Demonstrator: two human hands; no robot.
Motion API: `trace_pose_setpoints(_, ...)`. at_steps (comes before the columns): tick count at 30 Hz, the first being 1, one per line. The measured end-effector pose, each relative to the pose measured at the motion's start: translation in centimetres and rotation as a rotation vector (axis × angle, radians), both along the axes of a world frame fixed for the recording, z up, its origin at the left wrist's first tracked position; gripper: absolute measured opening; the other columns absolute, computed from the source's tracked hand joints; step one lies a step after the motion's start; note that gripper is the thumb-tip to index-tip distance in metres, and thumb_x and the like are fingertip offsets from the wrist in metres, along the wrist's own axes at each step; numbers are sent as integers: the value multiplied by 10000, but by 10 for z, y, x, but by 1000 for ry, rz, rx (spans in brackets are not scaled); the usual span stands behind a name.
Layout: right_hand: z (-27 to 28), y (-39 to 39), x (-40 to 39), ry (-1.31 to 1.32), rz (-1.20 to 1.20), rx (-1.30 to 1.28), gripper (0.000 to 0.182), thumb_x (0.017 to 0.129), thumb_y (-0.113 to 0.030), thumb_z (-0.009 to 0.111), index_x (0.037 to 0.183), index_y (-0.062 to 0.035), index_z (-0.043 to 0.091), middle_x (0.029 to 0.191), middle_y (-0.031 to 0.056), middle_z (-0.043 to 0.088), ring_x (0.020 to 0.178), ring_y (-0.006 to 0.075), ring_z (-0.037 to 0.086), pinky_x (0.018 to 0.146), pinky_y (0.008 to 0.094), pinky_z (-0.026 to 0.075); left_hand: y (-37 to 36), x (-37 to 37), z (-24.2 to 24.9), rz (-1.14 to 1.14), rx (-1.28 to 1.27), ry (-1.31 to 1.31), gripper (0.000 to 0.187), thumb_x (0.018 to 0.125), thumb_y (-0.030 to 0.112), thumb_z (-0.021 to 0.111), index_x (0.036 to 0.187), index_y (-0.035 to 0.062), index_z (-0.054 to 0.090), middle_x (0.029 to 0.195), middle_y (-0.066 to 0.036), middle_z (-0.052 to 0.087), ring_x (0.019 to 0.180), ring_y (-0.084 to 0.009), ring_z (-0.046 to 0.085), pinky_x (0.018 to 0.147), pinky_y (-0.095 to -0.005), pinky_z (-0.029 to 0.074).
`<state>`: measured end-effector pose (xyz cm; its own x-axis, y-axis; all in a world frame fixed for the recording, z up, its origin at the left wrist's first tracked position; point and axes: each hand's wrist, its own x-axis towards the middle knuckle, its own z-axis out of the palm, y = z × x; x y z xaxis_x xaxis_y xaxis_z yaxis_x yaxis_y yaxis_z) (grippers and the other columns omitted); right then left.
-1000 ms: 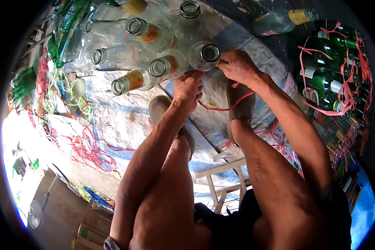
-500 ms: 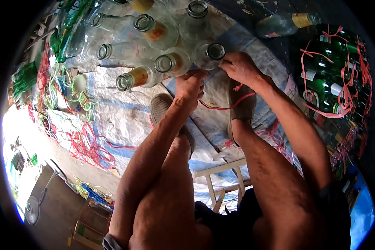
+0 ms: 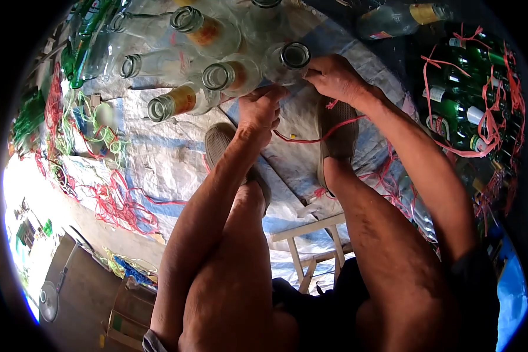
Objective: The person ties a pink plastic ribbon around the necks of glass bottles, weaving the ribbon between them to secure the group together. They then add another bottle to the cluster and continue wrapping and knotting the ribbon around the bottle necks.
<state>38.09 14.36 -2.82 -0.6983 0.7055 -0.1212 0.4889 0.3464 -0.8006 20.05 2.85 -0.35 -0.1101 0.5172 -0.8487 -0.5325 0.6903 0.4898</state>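
A group of clear glass bottles stands close together in front of me, several with orange-yellow labels. My left hand is closed at the near side of the group, with a red plastic string coming out below its fingers and running right, toward my right forearm. Beside the nearest right-hand bottle, my right hand is closed in a pinch. What lies between its fingertips is too small to make out.
Green bottles bound with pink string are at the right. A clear bottle lies behind them. Tangled red string lies on the white-and-blue sheet. A wooden stool is between my legs; green bottles lie at far left.
The view has shifted slightly, so the bottles appear higher and further left. Both hands stay closed beside the bottles, the right one a little higher in view.
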Motion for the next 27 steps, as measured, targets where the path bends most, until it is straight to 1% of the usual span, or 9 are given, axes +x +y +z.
trace_pose_setpoints(6, -8, -15, 1, 19, -116, -90, 154, 930, -166, 694, 990, -25, 709, 856, 195, 704, 820, 375, 708, 697, 399, 530, 2, 2, 3, -16, -12, 13, 119, 903, 108, 725, 983, 22, 744, 588, 94, 353, 442, -36, 253, 426, -247, 182)
trace_pose_setpoints(9, -15, -18, 1, 57, -158, -141, 154, 940, -211, 667, 985, -112, 775, 891, 166, 729, 840, 357, 722, 716, 422, 548, 0, 4, 4, 7, -18, 2, 134, 921, 120, 724, 1012, 25, 751, 594, 98, 355, 444, -30, 251, 424, -245, 182)
trace_pose_setpoints(12, -15, -17, 1, 21, -143, -112, 153, 932, -167, 703, 1010, -38, 726, 867, 187, 717, 841, 365, 719, 706, 393, 541, 0, 5, 4, 24, -16, -15, 138, 934, 124, 723, 1027, 28, 755, 598, 103, 356, 445, -26, 249, 421, -245, 177)
trace_pose_setpoints(15, -9, -11, 3, -55, -60, 62, 149, 933, -175, 703, 1005, -47, 730, 870, 186, 719, 849, 390, 709, 692, 410, 544, 1, 4, 2, 18, 3, 8, 138, 940, 128, 726, 1032, 31, 756, 597, 105, 359, 445, -26, 252, 418, -244, 172)
trace_pose_setpoints(18, -4, -6, 0, -116, -47, 23, 141, 930, -178, 704, 990, -53, 728, 864, 185, 716, 856, 413, 693, 678, 434, 542, -1, 4, -1, 7, 12, 14, 140, 943, 134, 730, 1034, 31, 755, 592, 105, 362, 445, -28, 259, 419, -244, 172)
trace_pose_setpoints(22, -6, -25, 0, 10, -155, -127, 149, 953, -175, 693, 1032, -56, 737, 882, 174, 724, 832, 286, 724, 730, 386, 537, -3, 0, -6, -24, -4, -18, 162, 947, 147, 725, 1066, 46, 767, 607, 65, 451, 459, -50, 327, 420, -258, 228)
trace_pose_setpoints(23, -9, -30, 0, -12, -201, -180, 168, 968, -176, 685, 1056, -42, 735, 878, 160, 715, 824, 187, 687, 742, 349, 523, -5, 1, -9, -31, 12, -14, 175, 952, 162, 728, 1078, 47, 767, 610, 63, 461, 457, -52, 331, 418, -262, 233)
trace_pose_setpoints(26, -16, -43, 1, 63, -298, -207, 171, 929, -192, 661, 950, -33, 720, 815, 195, 699, 757, 372, 682, 693, 433, 528, -10, 6, -14, -56, 33, 16, 219, 967, 206, 735, 1113, 47, 767, 620, 54, 496, 452, -58, 346, 414, -271, 248)
trace_pose_setpoints(27, -13, -46, 2, 18, -290, -234, 179, 933, -199, 655, 954, -33, 717, 815, 196, 699, 761, 380, 682, 694, 439, 528, -10, 9, -14, -61, 32, 43, 235, 972, 222, 736, 1124, 46, 766, 626, 51, 509, 451, -58, 352, 414, -271, 253)
